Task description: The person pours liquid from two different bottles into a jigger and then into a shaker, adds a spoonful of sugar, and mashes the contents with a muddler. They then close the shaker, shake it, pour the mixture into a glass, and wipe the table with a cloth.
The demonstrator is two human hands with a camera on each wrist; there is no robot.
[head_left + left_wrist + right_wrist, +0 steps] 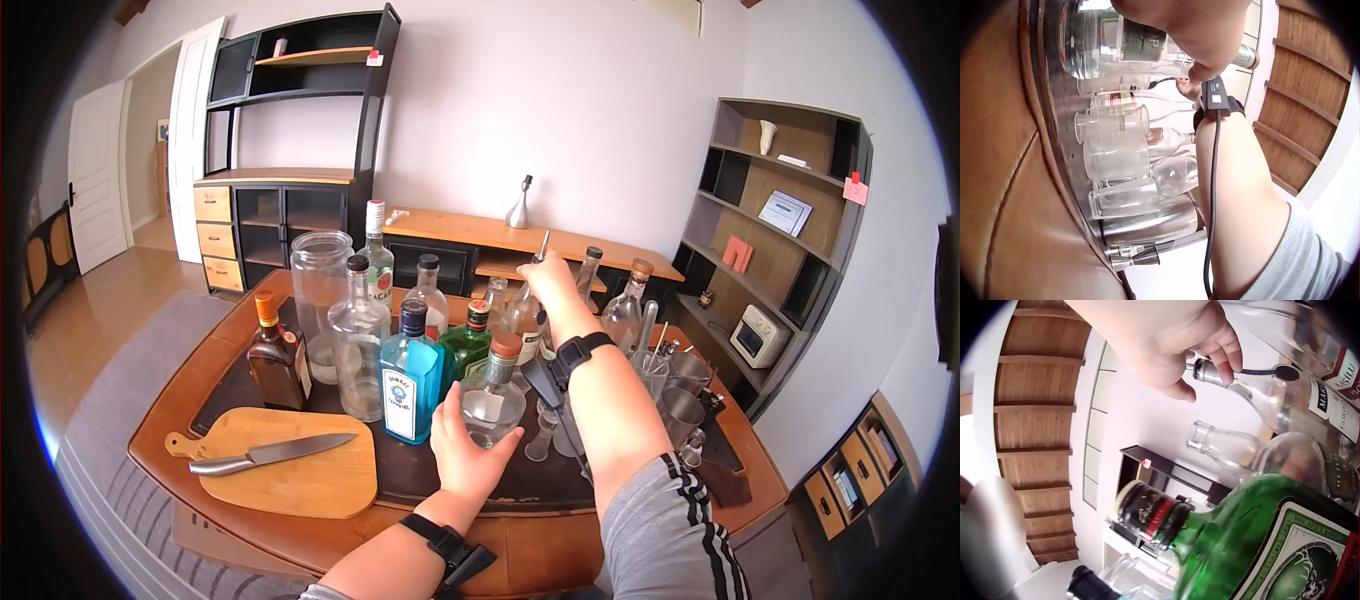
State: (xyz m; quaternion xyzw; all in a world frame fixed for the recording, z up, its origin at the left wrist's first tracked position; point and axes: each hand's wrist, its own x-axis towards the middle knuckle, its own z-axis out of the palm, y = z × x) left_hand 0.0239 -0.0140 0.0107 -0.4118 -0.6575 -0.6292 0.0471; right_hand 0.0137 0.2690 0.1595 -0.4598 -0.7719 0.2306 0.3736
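Observation:
In the head view my left hand (470, 460) holds a round clear bottle (490, 408) with a brown cap, thumb on one side and fingers on the other. The left wrist view shows the dark label (1141, 40) of this bottle beside the hand. Farther back, my right hand (552, 275) is at the top of a clear bottle with a metal pourer (544, 243). In the right wrist view its fingers curl over the neck (1213, 374), with the thumb extended below. A green bottle (1229, 531) stands in the foreground there.
A blue gin bottle (405, 390) and a tall glass jar (322, 260) stand left of the hands. Nearer the front left, a knife (290, 451) lies on a wooden board (300, 490). Clear glasses (1116, 153), metal cups (682, 410) and a jigger (1141, 257) crowd the right side.

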